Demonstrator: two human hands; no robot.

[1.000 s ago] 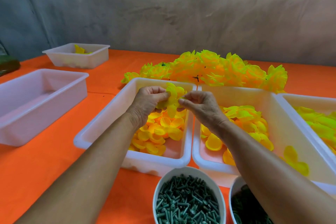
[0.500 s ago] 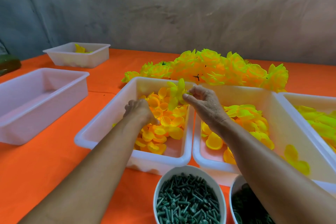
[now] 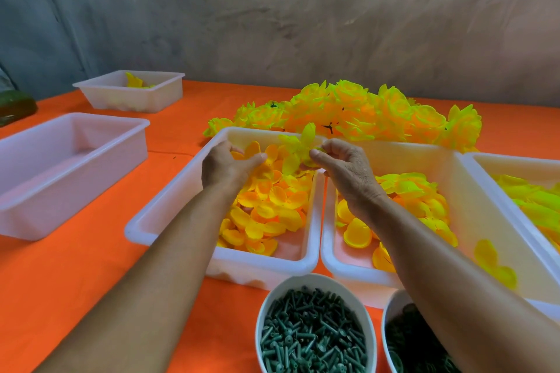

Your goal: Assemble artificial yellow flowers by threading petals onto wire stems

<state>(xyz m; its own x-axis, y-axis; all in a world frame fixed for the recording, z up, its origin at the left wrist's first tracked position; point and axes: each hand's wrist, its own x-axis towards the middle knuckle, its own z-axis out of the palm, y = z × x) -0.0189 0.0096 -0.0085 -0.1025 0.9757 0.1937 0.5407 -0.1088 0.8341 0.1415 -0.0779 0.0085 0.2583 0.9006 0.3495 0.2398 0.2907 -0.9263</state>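
**No readable text**

Showing no lettering, label, brand, number or sign anywhere in the view.
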